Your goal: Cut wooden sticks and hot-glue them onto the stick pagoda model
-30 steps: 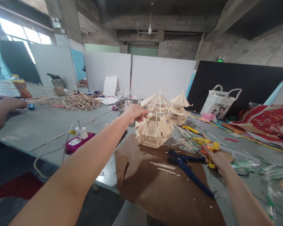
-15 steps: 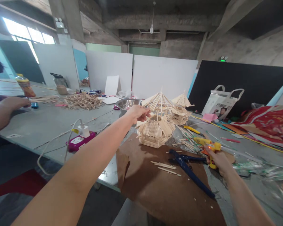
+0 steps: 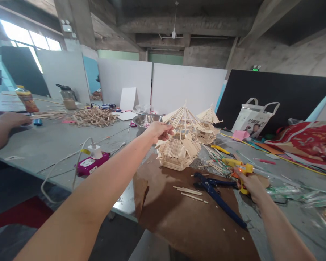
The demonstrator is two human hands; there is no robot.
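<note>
The one view looks out from the person's head at the near side of the table, facing forward and down. The left arm looms nearest, the model sits mid-distance, and panels and ceiling lie far.

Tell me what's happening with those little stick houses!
Somebody has their left hand at the pointed roof of the nearer stick house; whether the fingertips pinch a stick is too small to tell. Their right hand grips a yellow glue gun, off to the right of the house. A second stick house stands behind. Blue cutters and a few loose sticks lie on a brown sheet. Another person's hand shows at far left.
</note>
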